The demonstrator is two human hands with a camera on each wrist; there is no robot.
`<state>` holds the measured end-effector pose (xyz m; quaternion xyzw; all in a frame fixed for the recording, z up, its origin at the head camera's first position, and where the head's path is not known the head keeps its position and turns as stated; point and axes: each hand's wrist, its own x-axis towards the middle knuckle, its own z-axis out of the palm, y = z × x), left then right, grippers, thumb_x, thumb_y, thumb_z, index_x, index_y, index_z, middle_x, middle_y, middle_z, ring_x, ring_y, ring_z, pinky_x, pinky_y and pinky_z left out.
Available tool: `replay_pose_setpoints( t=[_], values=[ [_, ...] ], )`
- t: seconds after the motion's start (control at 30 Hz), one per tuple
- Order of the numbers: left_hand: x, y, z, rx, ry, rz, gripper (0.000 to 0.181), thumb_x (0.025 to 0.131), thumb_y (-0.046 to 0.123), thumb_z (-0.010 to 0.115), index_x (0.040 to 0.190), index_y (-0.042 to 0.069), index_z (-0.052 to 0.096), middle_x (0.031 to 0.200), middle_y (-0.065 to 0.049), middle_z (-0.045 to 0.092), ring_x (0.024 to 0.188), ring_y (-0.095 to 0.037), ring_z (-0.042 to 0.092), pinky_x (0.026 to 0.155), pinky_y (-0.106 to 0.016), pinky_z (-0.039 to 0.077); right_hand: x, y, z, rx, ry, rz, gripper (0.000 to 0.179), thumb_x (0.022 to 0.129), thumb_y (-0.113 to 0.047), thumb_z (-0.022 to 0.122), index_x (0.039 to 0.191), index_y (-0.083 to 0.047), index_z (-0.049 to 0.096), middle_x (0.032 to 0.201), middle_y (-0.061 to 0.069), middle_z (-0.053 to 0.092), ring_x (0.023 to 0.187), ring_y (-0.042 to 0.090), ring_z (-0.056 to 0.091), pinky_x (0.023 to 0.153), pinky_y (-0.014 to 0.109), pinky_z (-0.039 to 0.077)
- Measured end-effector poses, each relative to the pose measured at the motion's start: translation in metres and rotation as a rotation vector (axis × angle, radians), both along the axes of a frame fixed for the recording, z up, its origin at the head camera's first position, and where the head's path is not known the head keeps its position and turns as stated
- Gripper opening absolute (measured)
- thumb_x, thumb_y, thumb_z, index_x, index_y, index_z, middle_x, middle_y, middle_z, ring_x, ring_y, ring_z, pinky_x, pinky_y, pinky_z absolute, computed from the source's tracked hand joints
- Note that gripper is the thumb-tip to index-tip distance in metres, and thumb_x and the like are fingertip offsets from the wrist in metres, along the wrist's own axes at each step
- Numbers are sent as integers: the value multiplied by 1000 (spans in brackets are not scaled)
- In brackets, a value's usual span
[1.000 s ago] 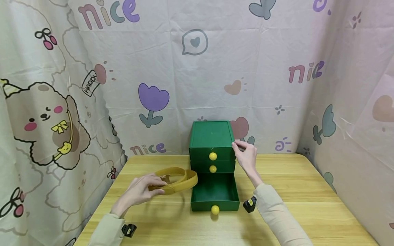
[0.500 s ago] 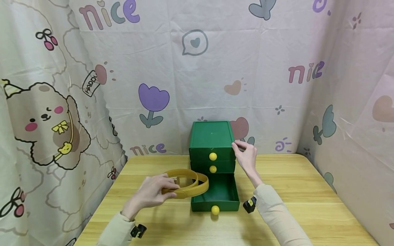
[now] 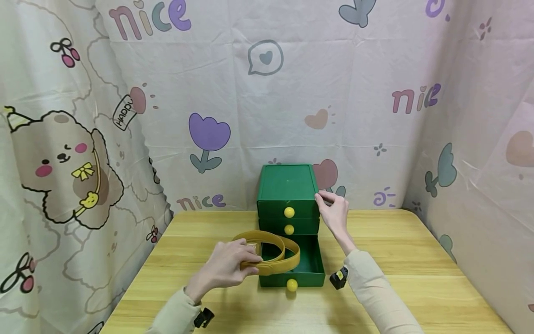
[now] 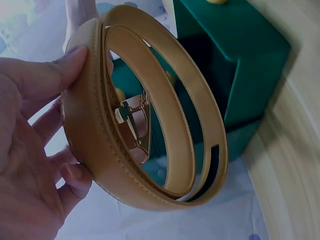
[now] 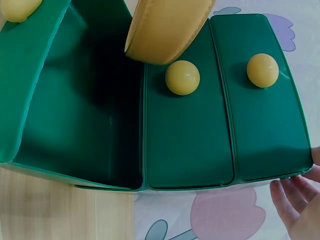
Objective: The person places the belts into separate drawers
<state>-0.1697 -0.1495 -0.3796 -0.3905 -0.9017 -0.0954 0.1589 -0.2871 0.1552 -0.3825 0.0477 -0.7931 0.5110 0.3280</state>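
My left hand holds a coiled tan leather belt, its thumb and fingers pinching the coil's left side. The belt hangs over the left part of the pulled-out bottom drawer. A metal buckle shows inside the coil in the left wrist view. My right hand grips the upper right front corner of a green drawer cabinet with its fingertips. In the right wrist view those fingers lie at the cabinet's edge, and much of the hand is cut off.
Two closed drawers with yellow knobs sit above the bottom drawer, whose own knob faces the front. The cabinet stands on a wooden table. A printed curtain hangs behind and along both sides.
My left hand has carried the belt rightward, from beside the cabinet to above the pulled-out drawer. The right hand and the cabinet have stayed in place.
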Motion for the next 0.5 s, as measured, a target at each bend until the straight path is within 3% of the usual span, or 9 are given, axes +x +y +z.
replay_pose_setpoints(
  t=[0.23, 0.5],
  values=[
    [-1, 17, -5, -42, -7, 16, 10, 87, 35, 76, 96, 34, 78, 81, 19, 62, 72, -2, 41, 48, -20, 23, 1, -1, 0, 1, -9, -1, 19, 92, -16, 74, 106, -5, 80, 111, 13, 77, 99, 29, 75, 80, 26, 60],
    [-3, 34, -8, -62, -18, 13, 9, 88, 36, 74, 96, 34, 78, 79, 18, 58, 73, -4, 42, 49, -21, 24, 0, -1, 0, -6, 6, 8, 21, 91, -14, 74, 108, -3, 79, 112, 15, 77, 99, 31, 75, 75, 10, 54]
  ],
)
